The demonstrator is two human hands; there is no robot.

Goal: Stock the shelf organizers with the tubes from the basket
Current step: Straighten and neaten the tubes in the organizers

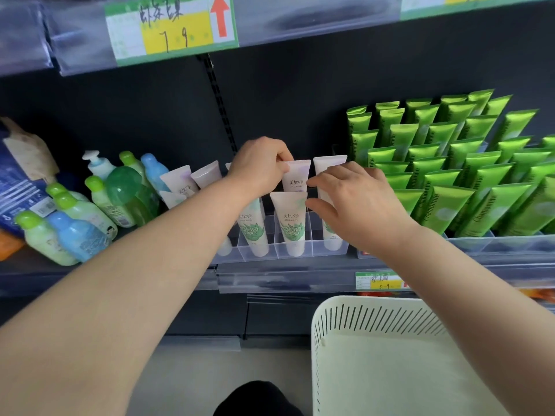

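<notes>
A clear plastic shelf organizer [313, 250] on the shelf holds several white tubes with green leaf prints, caps down. My left hand [258, 166] pinches the top of a white tube [297, 175] in the second row of the middle lane. A front white tube [290, 223] stands just before it. My right hand [351, 202] reaches in from the right with fingers spread and relaxed, fingertips touching the tubes' right side. The cream slotted basket [381, 322] sits low at the right; no tubes show inside it.
Rows of green tubes [450, 175] fill organizers to the right. Green and blue bottles [99, 205] lie and stand on the left of the shelf. More white tubes [192, 178] lean behind my left forearm. A price-tag rail [378, 280] runs along the shelf edge.
</notes>
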